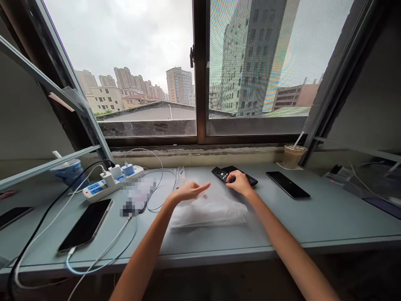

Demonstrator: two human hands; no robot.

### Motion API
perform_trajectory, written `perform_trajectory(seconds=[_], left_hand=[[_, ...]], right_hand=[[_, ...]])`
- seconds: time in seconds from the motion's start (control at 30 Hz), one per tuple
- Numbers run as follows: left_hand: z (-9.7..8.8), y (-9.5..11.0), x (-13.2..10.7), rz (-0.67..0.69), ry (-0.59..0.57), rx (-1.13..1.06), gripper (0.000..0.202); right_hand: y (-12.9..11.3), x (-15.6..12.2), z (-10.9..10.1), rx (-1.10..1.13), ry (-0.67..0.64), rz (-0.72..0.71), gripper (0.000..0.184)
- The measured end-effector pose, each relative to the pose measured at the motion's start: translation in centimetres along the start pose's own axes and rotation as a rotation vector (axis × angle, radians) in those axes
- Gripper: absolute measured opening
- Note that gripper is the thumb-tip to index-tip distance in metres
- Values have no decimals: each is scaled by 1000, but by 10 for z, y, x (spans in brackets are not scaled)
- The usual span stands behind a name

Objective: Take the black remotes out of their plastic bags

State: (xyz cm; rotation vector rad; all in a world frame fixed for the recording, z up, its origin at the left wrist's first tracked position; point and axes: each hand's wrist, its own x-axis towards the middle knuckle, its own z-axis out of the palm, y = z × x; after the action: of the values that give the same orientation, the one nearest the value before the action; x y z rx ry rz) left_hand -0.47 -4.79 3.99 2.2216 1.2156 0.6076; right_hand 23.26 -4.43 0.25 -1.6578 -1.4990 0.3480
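My right hand (239, 182) curls its thumb and fingers in a pinch at a black remote control (220, 172) with pale buttons. Under and behind that hand lies another flat black object (250, 179), partly covered, its kind unclear. A clear, crinkled plastic bag (209, 213) lies flat on the desk in front of both hands. Just above the bag's left part is my left hand (190, 192), one digit stretched out to the right. Its lower fingers are blurred, and nothing shows held in it.
On the grey desk (328, 221), a black phone (288, 184) lies right, near an iced drink cup (293, 156). Leftward are a power strip (102, 188) with plugs, another phone (86, 225), looping cables and a blue cup (69, 173). A small clear packet (181, 177) lies near the window wall.
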Motion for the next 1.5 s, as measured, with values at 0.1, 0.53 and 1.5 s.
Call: perform_trajectory(seconds=[0.1,0.53,1.5], left_hand=[[4,1,-1,-42,-338,-11,52],[-9,5,-3,15,-434,-272,41],[-31,2,-6,-75,-268,-114,49]], right_hand=[[-6,-6,1,-147,-36,17,6],[-16,-7,-9,-221,-83,36,19],[-31,-11,-33,379,-653,-53,38]])
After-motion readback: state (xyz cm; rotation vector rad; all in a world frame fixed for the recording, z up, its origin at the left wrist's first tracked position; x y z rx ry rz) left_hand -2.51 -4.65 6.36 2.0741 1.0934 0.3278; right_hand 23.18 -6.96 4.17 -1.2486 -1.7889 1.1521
